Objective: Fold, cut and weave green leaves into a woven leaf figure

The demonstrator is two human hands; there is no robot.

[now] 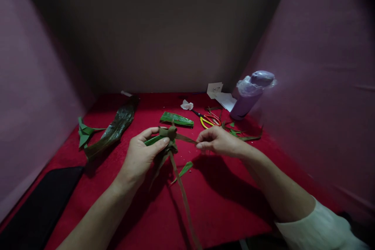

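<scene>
My left hand [144, 151] grips a folded leaf bundle [170, 134], with its thumb pressed on the front. The bundle is olive-brown, with a knot-like fold on top and a green leaf piece showing under the thumb. From its right side runs a flat brown leaf strip [186, 139], whose far end my right hand [217, 141] pinches between thumb and fingers. The strip looks fairly straight between the hands. Another long pale strip [184, 195] hangs from the bundle toward the front edge. Below the bundle, a small green leaf scrap [185, 168] lies on the red cloth [228, 218].
Behind my hands lie a cut green leaf piece [177, 119], scissors [209, 120] with red and yellow handles, and crumpled white tissue [186, 105]. A purple cup [245, 103] stands back right near white papers [225, 100]. Left are a long dark leaf [117, 125], a folded green leaf [84, 133] and a black pad [43, 207].
</scene>
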